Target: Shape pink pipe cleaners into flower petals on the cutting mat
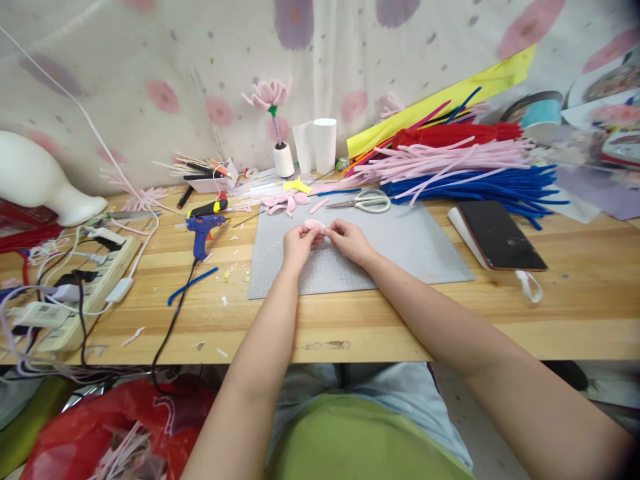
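My left hand (299, 244) and my right hand (350, 241) meet over a grey cutting mat (400, 257) on the wooden table. Both pinch a small pink pipe-cleaner piece (315, 225) between their fingertips, held just above the mat. More pink petal-shaped pieces (285, 202) lie at the mat's far edge. White-handled scissors (369, 201) rest behind my right hand. A finished pink pipe-cleaner flower (270, 95) stands upright in a white spool at the back.
A blue glue gun (203, 230) lies left of the mat, its black cord running off the table edge. A power strip (87, 280) with plugs is far left. Piles of pink, blue and red pipe cleaners (465, 167) lie back right. A dark phone (500, 235) sits right.
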{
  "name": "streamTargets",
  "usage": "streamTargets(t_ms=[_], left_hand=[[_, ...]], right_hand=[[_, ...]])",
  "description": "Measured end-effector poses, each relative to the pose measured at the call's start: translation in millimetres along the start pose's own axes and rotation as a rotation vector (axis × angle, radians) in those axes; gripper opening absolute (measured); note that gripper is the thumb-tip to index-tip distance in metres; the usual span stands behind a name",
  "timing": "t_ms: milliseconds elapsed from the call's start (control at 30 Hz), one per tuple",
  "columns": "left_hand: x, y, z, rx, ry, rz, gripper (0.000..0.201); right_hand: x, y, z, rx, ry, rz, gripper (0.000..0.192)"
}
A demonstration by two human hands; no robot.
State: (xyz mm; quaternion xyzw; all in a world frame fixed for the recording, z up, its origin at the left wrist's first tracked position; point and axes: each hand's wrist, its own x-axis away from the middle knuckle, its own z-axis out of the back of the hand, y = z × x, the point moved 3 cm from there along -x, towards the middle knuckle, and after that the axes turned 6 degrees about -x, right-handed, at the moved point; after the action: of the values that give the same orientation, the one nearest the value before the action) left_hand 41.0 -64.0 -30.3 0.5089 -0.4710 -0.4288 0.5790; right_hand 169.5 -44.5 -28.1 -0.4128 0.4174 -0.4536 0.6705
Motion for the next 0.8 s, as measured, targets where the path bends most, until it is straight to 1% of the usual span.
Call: streamTargets(t_ms=[133,200,267,367,433,500,567,633,700,800], left_hand=[[-1.3,-1.4,-0.5,-0.015,0.011,0.005,0.025],[-3.9,-3.1,1.7,-0.001,0.065,-0.029,0.026],[-6.7,-4.7,6.2,-0.027,0.149,-0.084,0.023],[-7.6,-3.7,12.1,-0.161,0.227,-0.162,0.016],[-5.0,0.0,13.2,-0.271,0.243,-0.219,0.014],[-1.1,4.0,12.3,-0.347,0.254,-0.263,0.014],[1.5,5.2,9.5,-0.331,0.230,-0.260,0.014],[1.5,3.3,5.6,-0.272,0.160,-0.236,0.013],[-0.2,0.3,2.7,-0.268,0.102,-0.225,0.010],[-3.2,-2.9,2.1,-0.336,0.097,-0.233,0.006]], right_hand=[[-0.1,0.9,-0.5,0.003,0.002,-0.006,0.023],[0.3,0.4,-0.5,0.005,0.016,-0.016,0.021],[1.2,-1.3,-1.1,0.017,0.003,-0.019,0.020],[3.1,-4.3,-2.3,0.065,-0.050,-0.010,0.020],[4.0,-5.3,-2.5,0.114,-0.073,-0.003,0.021],[4.2,-5.5,-1.8,0.172,-0.063,0.003,0.022],[3.8,-5.0,-0.5,0.231,-0.023,0.007,0.021],[3.4,-3.9,0.8,0.277,0.035,0.004,0.020],[3.4,-2.7,1.2,0.303,0.079,-0.012,0.019],[4.8,-2.3,-0.2,0.338,0.109,-0.022,0.019]])
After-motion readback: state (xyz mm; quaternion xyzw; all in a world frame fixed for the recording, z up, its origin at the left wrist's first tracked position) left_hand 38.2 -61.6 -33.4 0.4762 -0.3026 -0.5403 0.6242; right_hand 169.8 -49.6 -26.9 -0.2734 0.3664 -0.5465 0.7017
